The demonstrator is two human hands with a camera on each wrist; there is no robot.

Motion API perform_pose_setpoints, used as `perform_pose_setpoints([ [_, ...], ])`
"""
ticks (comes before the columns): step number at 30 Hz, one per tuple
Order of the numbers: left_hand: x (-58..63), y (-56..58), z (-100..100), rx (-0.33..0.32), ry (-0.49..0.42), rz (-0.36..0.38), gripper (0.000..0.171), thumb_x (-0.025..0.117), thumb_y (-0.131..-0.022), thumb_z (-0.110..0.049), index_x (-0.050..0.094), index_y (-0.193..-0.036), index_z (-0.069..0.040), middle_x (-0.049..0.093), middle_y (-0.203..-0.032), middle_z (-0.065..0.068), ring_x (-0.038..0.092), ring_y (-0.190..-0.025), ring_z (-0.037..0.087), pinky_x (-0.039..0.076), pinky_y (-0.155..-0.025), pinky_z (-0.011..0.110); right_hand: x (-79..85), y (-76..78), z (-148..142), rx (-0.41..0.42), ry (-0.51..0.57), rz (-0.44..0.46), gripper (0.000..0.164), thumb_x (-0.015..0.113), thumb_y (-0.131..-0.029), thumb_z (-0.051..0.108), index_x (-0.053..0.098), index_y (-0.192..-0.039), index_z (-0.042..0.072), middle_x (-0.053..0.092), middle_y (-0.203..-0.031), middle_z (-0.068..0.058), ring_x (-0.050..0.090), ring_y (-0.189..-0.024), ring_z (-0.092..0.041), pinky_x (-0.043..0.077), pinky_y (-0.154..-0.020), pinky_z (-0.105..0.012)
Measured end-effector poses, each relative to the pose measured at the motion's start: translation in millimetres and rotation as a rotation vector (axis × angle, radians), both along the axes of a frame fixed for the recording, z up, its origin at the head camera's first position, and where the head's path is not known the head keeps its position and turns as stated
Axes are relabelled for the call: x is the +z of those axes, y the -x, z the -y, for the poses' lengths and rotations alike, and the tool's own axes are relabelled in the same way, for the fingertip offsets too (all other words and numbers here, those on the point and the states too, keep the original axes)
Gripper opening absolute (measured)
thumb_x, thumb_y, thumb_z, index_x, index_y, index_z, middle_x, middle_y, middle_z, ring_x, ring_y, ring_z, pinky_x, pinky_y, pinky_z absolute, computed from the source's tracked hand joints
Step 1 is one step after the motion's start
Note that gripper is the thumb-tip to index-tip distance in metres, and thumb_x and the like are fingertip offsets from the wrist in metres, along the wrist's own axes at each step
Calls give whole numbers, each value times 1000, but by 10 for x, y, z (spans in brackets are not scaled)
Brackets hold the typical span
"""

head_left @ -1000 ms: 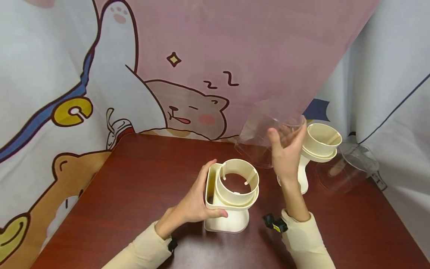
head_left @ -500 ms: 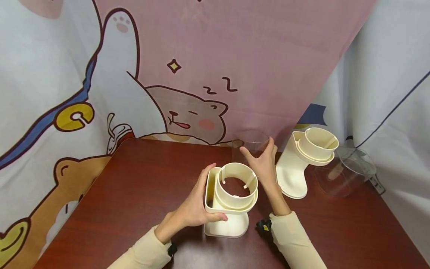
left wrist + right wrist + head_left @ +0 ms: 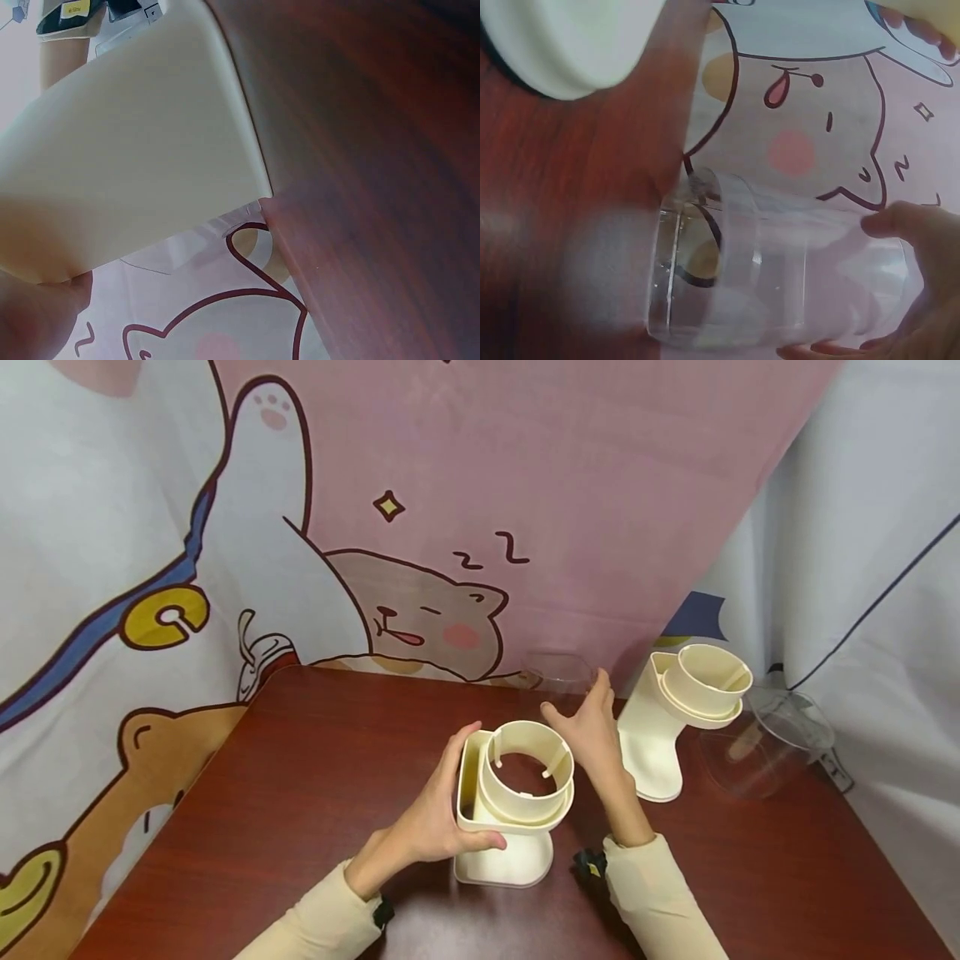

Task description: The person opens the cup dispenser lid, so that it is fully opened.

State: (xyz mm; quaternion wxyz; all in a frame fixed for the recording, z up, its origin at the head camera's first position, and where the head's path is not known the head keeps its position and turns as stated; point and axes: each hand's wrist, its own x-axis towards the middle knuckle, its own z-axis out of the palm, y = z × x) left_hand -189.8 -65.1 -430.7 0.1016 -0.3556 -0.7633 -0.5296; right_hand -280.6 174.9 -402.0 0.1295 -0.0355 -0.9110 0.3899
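Observation:
My left hand (image 3: 431,822) grips the upper part of a cream plastic stand (image 3: 513,864), thumb in front and fingers at the back. The stand is upright on the table, with an open round collar on top; its smooth side fills much of the left wrist view. Behind it, my right hand (image 3: 588,735) holds a clear plastic container (image 3: 558,670) near its rim. In the right wrist view, thumb and fingers go round opposite sides of this container (image 3: 780,270), whose base is at the tabletop. In the head view the near stand and right hand hide its lower part.
A second cream stand (image 3: 648,764) of the same shape stands just right of my right hand. Farther right is another clear container (image 3: 772,747), near the curtain. A printed cloth (image 3: 600,527) hangs behind the dark red table (image 3: 337,760).
My right hand has moved left and down with the clear container, which went from tilted in the air to upright behind the near stand. The left hand keeps its grip on the stand.

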Motion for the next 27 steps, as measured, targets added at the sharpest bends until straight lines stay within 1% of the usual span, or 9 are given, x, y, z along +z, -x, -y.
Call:
perform_pose_setpoints([
  [8,-25,-14,1,4,-8,-2,129,94,-63,-44,12,-158,-14,40,-147,8,45,-132,20,33,-116,33,21,-81,-64,31,-124,70,103,76,-83,40,13,-157,6,32,-143,-33,55,-110,-58,47,-90,-65],
  [12,-31,-19,-7,4,-17,-1,128,91,-64,-50,12,-158,-14,40,-148,8,45,-132,20,33,-116,33,38,-102,-90,64,-165,119,101,74,-85,40,12,-157,4,26,-146,-34,52,-116,-57,46,-91,-66],
  [14,-30,-19,-11,1,-19,0,128,89,-65,-54,12,-158,-14,40,-148,8,45,-132,20,33,-116,33,97,-129,-105,70,-175,74,97,73,-87,38,16,-156,3,26,-148,-33,49,-122,-56,45,-93,-66],
  [17,-25,-16,-5,-11,-23,7,128,86,-66,-61,11,-159,-14,41,-148,8,45,-132,20,32,-116,33,265,-200,-101,105,-69,-122,76,71,-91,31,32,-150,2,33,-146,-27,45,-130,-46,43,-101,-59],
  [19,-16,-8,3,-30,-28,14,128,81,-67,-67,10,-159,-15,40,-150,7,44,-133,20,31,-116,31,385,-255,-79,190,85,-253,55,66,-96,26,46,-141,2,45,-141,-23,51,-124,-38,48,-96,-46],
  [21,7,0,17,-46,-31,1,127,74,-68,-75,9,-159,-15,34,-155,6,41,-137,23,28,-118,30,488,-313,-39,349,221,-289,38,58,-102,24,55,-133,3,55,-135,-18,54,-122,-29,47,-97,-35],
  [22,37,-2,20,-48,-26,-13,126,68,-70,-79,9,-160,-14,30,-158,6,38,-140,25,27,-119,30,526,-343,-27,441,265,-260,34,52,-105,24,58,-131,3,58,-132,-16,56,-121,-26,46,-98,-31],
  [24,134,-28,32,-29,-3,-63,120,53,-77,-84,8,-160,-11,19,-164,5,31,-146,29,25,-121,35,566,-393,-8,605,285,-129,38,39,-109,30,59,-131,6,62,-133,-13,57,-123,-23,46,-99,-32],
  [27,401,-172,66,93,82,-117,105,33,-88,-83,8,-161,-12,8,-167,5,22,-151,31,26,-121,49,581,-435,1,764,222,51,51,23,-111,38,57,-137,10,58,-141,-11,52,-134,-24,39,-111,-46],
])
